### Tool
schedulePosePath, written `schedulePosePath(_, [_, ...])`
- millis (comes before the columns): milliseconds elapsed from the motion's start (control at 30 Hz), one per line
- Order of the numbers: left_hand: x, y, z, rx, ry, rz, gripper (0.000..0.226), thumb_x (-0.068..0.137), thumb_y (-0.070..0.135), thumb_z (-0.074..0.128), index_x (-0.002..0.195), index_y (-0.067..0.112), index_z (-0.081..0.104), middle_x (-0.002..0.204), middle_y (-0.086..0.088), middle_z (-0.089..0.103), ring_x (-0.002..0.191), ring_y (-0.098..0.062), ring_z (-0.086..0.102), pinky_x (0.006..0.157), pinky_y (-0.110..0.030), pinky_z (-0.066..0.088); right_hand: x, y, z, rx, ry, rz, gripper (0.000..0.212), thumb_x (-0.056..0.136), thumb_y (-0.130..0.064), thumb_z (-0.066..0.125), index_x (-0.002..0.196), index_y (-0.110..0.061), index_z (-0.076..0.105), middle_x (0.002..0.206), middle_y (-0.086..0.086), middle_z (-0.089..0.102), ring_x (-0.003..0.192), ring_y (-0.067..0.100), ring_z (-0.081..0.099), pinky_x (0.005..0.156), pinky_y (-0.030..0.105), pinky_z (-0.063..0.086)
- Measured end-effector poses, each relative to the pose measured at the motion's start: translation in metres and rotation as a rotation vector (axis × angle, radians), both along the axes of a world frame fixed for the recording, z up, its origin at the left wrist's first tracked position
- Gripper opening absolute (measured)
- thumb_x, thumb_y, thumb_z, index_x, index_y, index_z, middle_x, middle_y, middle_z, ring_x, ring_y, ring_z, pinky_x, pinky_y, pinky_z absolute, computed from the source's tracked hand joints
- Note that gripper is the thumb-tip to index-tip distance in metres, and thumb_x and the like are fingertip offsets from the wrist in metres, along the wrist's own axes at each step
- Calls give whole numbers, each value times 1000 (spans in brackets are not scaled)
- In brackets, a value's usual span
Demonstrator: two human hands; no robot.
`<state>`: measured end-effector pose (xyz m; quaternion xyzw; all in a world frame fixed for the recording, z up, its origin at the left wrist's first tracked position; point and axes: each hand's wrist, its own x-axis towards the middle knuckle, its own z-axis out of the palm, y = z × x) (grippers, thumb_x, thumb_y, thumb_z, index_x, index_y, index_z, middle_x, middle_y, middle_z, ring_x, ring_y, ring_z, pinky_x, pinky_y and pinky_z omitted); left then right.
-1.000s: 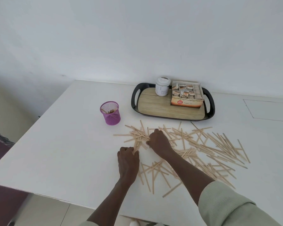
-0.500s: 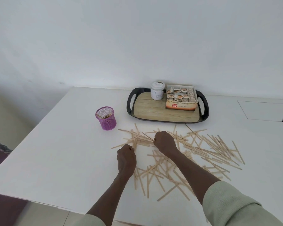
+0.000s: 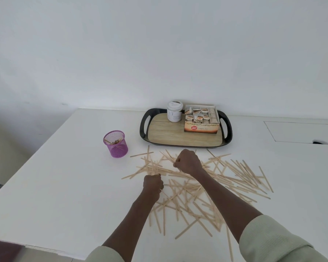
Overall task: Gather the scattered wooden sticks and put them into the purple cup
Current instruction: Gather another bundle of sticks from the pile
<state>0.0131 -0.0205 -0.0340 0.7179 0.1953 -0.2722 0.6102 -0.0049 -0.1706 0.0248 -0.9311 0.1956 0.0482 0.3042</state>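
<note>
From the head camera, the wooden sticks point(image 3: 225, 176) lie crisscrossed on the white table point(image 3: 55, 186), long axes pointing every way. The left hand point(image 3: 152, 183) is fisted around a small bundle; the right hand point(image 3: 187, 161) seems pinched on one stick (hard to tell). The purple cup point(image 3: 116, 144) stands upright to the left, some sticks inside. A tray point(image 3: 184, 133) with a jar point(image 3: 175, 111) and a tea box point(image 3: 202, 120) sits behind.

One camera, worn on my head, faces forward and down over the white rectangular table point(image 3: 64, 186). My left hand point(image 3: 153, 183) and right hand point(image 3: 187, 162) sit low centre, near the lens; the white wall fills everything beyond them.
</note>
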Motion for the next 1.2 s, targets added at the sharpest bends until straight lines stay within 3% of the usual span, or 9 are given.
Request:
schedulePosePath(133, [-7,-18,9,-271,178,250,33,93,-6,22,95,-3,55,64,-4,37,51,-11,31,36,-18,24,-5,2,3,51,-12,-17,20,81,-18,79,84,1,76,90,10,77,83,23,73,77,39,61])
schedulePosePath(233, [-10,-30,14,-371,238,308,35,95,-2,19,102,-2,52,61,-3,34,50,-10,28,36,-19,22,-9,7,5,69,-15,-17,18,81,-17,80,73,-1,74,75,6,74,69,19,69,68,33,57])
schedulePosePath(500, [-20,-56,30,-627,320,362,66,97,66,34,78,7,57,53,1,35,46,-9,29,45,-21,27,-22,14,15,-18,-49,21,8,80,-12,76,83,-5,79,78,13,75,70,23,71,59,29,53])
schedulePosePath(600, [-25,-63,33,-811,303,333,72,96,66,38,92,-2,62,64,-5,59,76,-18,62,84,-30,55,-28,19,17,-88,-61,37,10,83,-6,65,82,-2,74,76,14,73,72,27,71,65,35,59])
schedulePosePath(667, [-29,-65,36,-879,310,317,72,97,64,38,106,-4,61,94,-14,72,109,-27,65,109,-42,44,-32,22,18,-144,-78,59,10,81,-2,60,81,0,70,77,15,72,73,28,70,65,36,59])
schedulePosePath(800, [-38,-65,42,-945,343,285,60,105,51,28,116,1,60,117,-15,66,122,-27,57,116,-41,35,-40,26,21,-189,-102,90,20,83,5,51,84,0,70,80,15,71,74,27,70,70,39,61])
schedulePosePath(900, [-39,-66,43,-894,327,304,50,109,33,20,105,2,59,94,-13,63,110,-24,57,114,-37,36,-45,26,23,-176,-92,122,21,77,9,48,74,4,68,72,16,69,67,26,67,61,35,58])
schedulePosePath(1000, [-37,-64,41,-847,300,332,44,109,23,20,138,3,46,87,-12,57,101,-24,58,92,-30,52,-48,21,22,-127,-98,164,21,77,9,48,63,-1,60,65,12,60,63,25,61,52,28,46])
schedulePosePath(1200, [-36,-61,36,-735,243,436,40,106,4,28,145,6,37,77,-11,55,63,-20,55,43,-20,50,-56,8,34,-10,-154,333,30,86,0,52,100,-5,78,97,10,77,90,21,70,82,34,59])
